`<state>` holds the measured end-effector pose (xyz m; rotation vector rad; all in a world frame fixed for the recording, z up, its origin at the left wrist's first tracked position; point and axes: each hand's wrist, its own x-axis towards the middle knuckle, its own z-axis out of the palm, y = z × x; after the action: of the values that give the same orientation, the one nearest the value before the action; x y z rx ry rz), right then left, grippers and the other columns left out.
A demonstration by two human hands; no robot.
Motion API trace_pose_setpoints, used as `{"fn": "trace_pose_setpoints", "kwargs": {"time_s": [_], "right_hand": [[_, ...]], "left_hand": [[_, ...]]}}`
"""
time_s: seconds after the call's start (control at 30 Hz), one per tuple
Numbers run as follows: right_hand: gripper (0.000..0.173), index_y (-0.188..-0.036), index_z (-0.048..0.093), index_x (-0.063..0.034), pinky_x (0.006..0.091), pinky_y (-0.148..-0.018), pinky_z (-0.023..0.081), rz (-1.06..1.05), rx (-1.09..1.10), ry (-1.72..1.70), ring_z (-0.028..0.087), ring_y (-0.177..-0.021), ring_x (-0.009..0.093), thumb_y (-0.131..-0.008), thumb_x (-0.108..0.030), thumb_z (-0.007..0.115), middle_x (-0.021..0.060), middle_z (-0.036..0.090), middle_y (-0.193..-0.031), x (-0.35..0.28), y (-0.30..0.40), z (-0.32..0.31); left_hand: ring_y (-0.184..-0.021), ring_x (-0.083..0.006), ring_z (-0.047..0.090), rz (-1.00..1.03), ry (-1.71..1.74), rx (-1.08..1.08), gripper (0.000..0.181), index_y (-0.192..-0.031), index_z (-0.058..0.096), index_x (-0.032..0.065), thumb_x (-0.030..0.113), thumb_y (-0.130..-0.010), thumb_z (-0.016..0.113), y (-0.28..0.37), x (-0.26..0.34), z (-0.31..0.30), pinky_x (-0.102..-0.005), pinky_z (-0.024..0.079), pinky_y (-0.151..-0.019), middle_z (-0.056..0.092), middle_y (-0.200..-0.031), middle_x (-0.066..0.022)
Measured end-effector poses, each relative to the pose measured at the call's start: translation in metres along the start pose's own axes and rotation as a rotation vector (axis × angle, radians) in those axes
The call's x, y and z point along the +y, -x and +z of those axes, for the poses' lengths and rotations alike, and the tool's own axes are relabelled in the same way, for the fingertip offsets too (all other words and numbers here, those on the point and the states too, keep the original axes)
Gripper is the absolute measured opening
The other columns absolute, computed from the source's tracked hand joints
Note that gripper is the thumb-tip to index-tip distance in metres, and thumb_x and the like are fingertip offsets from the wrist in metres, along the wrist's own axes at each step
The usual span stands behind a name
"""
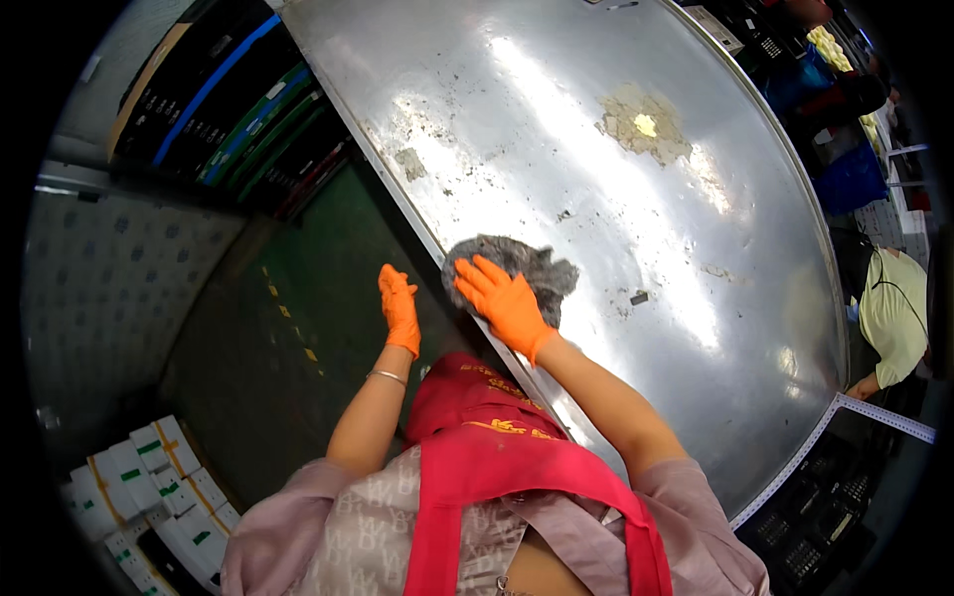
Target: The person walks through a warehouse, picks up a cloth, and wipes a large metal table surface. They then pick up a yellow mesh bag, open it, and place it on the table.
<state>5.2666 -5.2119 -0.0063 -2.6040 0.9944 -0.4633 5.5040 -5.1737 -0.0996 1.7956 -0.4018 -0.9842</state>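
My right hand (503,302), in an orange glove, lies with spread fingers on a crumpled dark grey cloth (555,276), pressing it near the edge of a metal-topped table (596,223). The palm's underside is hidden. My left hand (400,305), in a matching glove, hangs off the table's side over the dark floor, its fingers curled; nothing shows in it, though its palm cannot be seen well. Dark crumbs and smears lie on the metal. Farther off, a brownish patch (622,123) has a small pale yellow piece (645,125) on it. A small dark scrap (639,298) lies right of the cloth.
Stacked black and green crates (246,134) stand at upper left. White boxes (127,477) with tape are piled at lower left. Beyond the table's right edge are a person in a pale yellow top (894,313), a blue bag (853,179) and black crates (812,506).
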Motion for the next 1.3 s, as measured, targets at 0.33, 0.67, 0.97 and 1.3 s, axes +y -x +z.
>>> {"fn": "trace_pose_setpoints", "kwargs": {"time_s": [0.33,0.67,0.97,1.3], "right_hand": [[0.065,-0.136,0.063,-0.0054,0.0497,-0.108,0.045,0.738,0.497,0.428,0.056,-0.128,0.042,-0.073,0.007,0.056,0.0188,0.059,-0.144,0.103,-0.043,-0.019],[0.087,-0.149,0.052,-0.0266,0.0642,-0.109,0.035,0.434,-0.078,-0.052,0.03,-0.156,0.031,-0.068,-0.005,0.074,0.0062,0.033,-0.168,0.018,-0.188,0.02],[0.057,-0.129,0.07,-0.0147,0.0458,-0.102,0.05,0.91,0.568,0.478,0.061,-0.118,0.041,-0.076,0.005,0.064,0.0182,0.065,-0.131,0.197,-0.152,-0.065],[0.075,-0.141,0.059,-0.0279,0.0598,-0.109,0.036,0.412,0.226,-0.123,0.044,-0.144,0.035,-0.071,-0.018,0.084,0.0135,0.05,-0.154,0.032,-0.377,0.056]], "left_hand": [[-0.144,-0.043,0.042,0.046,-0.218,0.091,0.074,-0.155,0.042,0.0035,0.059,-0.108,0.027,-0.187,0.133,0.082,-0.0453,0.037,-0.119,0.043,-0.158,-0.0258],[-0.121,-0.052,0.059,0.016,-0.254,0.209,0.075,-0.134,0.059,-0.0036,0.057,-0.11,0.023,-0.182,0.15,0.106,-0.0512,0.049,-0.104,0.063,-0.133,-0.0316],[-0.121,-0.0517,0.059,-0.003,-0.34,0.171,0.07,-0.135,0.057,-0.0075,0.05,-0.112,0.025,-0.185,0.152,0.107,-0.049,0.048,-0.105,0.064,-0.13,-0.0336],[-0.117,-0.0443,0.064,0.319,0.155,-0.049,0.056,-0.139,0.057,-0.0015,0.042,-0.113,0.032,-0.24,0.032,0.094,-0.0476,0.05,-0.101,0.066,-0.128,-0.0282]]}}
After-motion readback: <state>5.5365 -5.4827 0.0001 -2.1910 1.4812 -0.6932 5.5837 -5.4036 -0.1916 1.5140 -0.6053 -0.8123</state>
